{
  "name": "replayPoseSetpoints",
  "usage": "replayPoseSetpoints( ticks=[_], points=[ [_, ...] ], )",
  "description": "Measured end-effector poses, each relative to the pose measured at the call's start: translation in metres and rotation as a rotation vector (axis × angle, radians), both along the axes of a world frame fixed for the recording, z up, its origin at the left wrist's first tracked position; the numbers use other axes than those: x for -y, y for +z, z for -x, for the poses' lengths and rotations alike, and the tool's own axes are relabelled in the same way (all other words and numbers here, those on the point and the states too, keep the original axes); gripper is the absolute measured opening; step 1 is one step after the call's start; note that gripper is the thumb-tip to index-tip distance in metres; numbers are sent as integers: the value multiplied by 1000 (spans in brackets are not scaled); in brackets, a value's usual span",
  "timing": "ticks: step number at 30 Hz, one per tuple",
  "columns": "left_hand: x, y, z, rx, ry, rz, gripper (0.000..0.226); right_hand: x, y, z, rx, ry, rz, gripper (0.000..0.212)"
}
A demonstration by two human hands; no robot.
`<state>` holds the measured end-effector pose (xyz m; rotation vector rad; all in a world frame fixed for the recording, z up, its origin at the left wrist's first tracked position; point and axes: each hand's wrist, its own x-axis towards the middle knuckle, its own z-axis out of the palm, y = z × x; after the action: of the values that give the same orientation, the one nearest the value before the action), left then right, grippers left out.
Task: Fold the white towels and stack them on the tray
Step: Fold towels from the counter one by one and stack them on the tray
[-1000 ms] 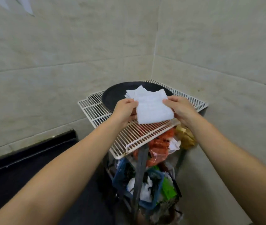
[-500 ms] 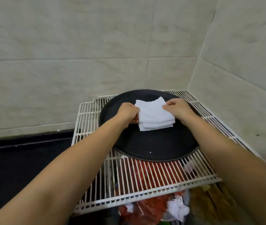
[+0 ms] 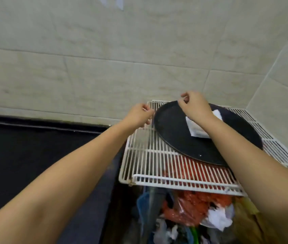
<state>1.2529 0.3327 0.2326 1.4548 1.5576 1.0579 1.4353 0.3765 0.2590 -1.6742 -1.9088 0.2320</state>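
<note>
A small stack of folded white towels [image 3: 197, 129] lies on the round black tray [image 3: 178, 136], partly hidden behind my right forearm. My right hand [image 3: 193, 104] hovers above the tray's far left part, fingers loosely curled, holding nothing. My left hand [image 3: 139, 116] is in the air just left of the tray's rim, over the rack's left edge, fingers also loosely curled and empty. Neither hand touches the towels.
The tray sits on a white wire rack [image 3: 157, 166] in a tiled wall corner. Under the rack are red plastic bags [image 3: 192, 206], crumpled white paper [image 3: 217, 219] and other clutter. A dark counter or floor area [image 3: 25, 155] lies to the left.
Both hands set the folded towel on the tray's stack, then let go and lifted away to the left. The view swung left, putting rack and tray on the right.
</note>
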Motion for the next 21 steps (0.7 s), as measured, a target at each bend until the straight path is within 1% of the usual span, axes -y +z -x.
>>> replayPoseSetpoints(
  ticks=[3,5,6,9,11,15,19,21],
  points=[
    [67,6,96,-121,73,-86,19,38,-5,109,60,201,-43,32],
    [123,2,168,-247,149,-94,9,78,-18,190,75,369,-77,32],
    [154,-3,204,-324,193,-83,4,101,-27,229,83,457,-90,33],
    [252,-19,307,-569,337,2,16,180,-58,345,157,688,-112,39],
    [320,-34,365,-646,431,86,18,237,-80,416,244,813,-115,42],
    [443,-65,461,-644,652,289,21,339,-120,535,382,1041,-113,45],
    [540,-95,530,-529,870,367,22,406,-151,625,511,1223,-122,46],
    [576,-107,560,-494,934,409,22,428,-162,666,565,1283,-120,45]
  ],
)
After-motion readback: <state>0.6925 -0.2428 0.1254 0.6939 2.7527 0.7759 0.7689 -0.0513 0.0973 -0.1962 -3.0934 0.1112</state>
